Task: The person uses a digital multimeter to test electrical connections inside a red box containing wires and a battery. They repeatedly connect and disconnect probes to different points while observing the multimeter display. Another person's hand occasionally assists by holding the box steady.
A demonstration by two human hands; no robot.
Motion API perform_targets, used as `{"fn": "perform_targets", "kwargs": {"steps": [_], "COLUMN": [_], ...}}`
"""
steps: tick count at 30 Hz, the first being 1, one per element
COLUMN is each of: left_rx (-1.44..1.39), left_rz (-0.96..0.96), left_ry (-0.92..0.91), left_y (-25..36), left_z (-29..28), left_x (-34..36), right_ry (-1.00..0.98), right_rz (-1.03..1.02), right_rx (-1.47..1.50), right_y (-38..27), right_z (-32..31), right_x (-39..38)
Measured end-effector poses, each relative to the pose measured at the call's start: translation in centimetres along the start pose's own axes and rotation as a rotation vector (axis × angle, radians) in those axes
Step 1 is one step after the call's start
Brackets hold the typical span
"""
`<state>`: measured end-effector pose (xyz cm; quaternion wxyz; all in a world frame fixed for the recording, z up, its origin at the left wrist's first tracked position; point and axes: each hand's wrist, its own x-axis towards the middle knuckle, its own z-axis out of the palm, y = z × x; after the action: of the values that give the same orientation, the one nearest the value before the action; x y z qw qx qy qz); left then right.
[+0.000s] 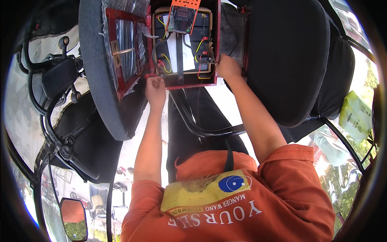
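Beneath a tipped-up seat (105, 97), a red metal box (192, 85) holds several dark batteries (198, 32) joined by yellow and black wires. My left hand (155, 90) is closed at the box's near left corner, fingertips pressed together by the red rim; what they pinch is hidden. At the box's right wall my right hand (228, 68) is closed, its fingertips beside black cable ends (207, 59); what it grips cannot be made out. A handheld meter with a small screen and orange case (183, 16) lies over the far side of the batteries.
A black padded seat (288, 60) stands to the right of the box. Handlebars (60, 76) and a mirror (73, 220) are at the left. A curved black tube (197, 128) runs below the box. A green-and-white bag (355, 117) hangs at the far right.
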<state>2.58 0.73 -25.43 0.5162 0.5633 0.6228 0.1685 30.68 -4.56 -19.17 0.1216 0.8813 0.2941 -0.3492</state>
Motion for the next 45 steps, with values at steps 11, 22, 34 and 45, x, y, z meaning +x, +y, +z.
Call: {"fn": "perform_targets", "kwargs": {"steps": [11,22,34,45], "left_rx": [-0.107,-0.104,-0.164,-0.152], "left_rz": [0.06,0.009,-0.022,-0.064], "left_ry": [0.065,0.062,0.099,0.163], "left_y": [1.4,-2.5,-2.0,-2.4], "left_z": [0.5,0.6,1.0,1.8], "left_x": [0.3,-0.9,-0.4,-0.1], "right_ry": [-0.101,0.106,0.2,0.181], "right_rz": [0.129,0.044,0.015,0.009], "right_rx": [0.09,0.362,0.434,0.42], "right_y": [2.0,4.5,4.5,4.4], "right_z": [1.0,7.1,7.9,8.1], "right_x": [4.0,-0.9,-0.5,0.0]}}
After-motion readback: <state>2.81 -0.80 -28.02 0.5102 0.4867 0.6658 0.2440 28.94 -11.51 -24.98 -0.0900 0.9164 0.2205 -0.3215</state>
